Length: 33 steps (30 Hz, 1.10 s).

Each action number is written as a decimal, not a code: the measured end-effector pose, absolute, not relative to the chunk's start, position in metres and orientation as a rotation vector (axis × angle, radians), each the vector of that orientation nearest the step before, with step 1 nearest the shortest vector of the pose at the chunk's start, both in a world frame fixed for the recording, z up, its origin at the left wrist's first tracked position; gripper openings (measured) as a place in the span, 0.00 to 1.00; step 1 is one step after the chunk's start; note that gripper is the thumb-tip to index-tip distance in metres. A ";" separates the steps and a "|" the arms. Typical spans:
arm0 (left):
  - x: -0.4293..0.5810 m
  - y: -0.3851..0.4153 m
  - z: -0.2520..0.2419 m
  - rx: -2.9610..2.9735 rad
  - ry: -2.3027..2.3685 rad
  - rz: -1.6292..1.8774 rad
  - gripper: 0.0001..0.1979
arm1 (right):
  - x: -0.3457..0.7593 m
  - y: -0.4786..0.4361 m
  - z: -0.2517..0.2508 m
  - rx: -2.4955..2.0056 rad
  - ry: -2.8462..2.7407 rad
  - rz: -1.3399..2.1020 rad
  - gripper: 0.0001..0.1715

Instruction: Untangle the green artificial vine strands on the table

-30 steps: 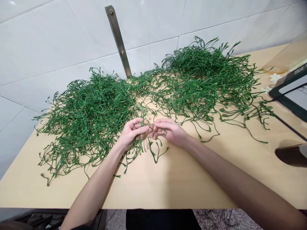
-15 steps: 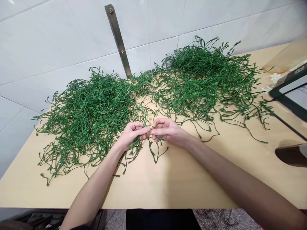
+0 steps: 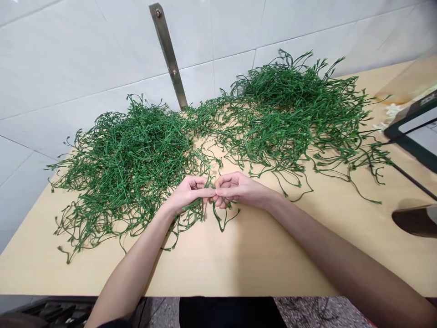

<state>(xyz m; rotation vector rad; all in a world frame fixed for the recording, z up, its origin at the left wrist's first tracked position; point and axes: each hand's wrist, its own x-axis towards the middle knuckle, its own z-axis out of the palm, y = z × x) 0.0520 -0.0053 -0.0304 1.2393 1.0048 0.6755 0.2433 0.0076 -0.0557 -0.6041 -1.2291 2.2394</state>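
My left hand (image 3: 193,193) is closed in a pinch on a thin green plastic stem, part of which shows at the fingertips. Meeting it thumb to thumb, my right hand (image 3: 234,189) is also pinched on green stem; the exact spot between the fingertips is hidden. Below the right fingers, a loose forked green stem (image 3: 221,225) lies on the table. A large tangled pile of green artificial stems (image 3: 136,155) spreads beside and behind my left hand. Another heap of green stems (image 3: 290,109) lies farther back on the right.
The light wooden table (image 3: 273,264) runs up to a white tiled wall (image 3: 85,50). A metal strip (image 3: 169,57) is fixed to that wall. At the right are a dark-framed object (image 3: 414,132), small white flower pieces (image 3: 392,110) and a dark brown object (image 3: 414,222).
My two hands have come closer, their thumbs now meeting. The fingers have dipped slightly, and the piles of stems have stayed in place.
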 end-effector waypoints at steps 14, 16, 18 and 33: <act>0.052 -0.007 -0.024 1.188 1.095 0.592 0.23 | 0.239 0.004 -0.056 -0.613 -1.310 2.224 0.10; 0.053 -0.007 -0.024 1.195 1.102 0.595 0.23 | 0.238 0.004 -0.054 -0.641 -1.310 2.215 0.09; 0.053 -0.008 -0.024 1.213 1.094 0.584 0.23 | 0.238 0.004 -0.052 -0.651 -1.304 2.210 0.12; 0.055 -0.009 -0.036 1.251 0.874 0.620 0.32 | 0.234 0.001 -0.054 -0.615 -1.505 1.932 0.29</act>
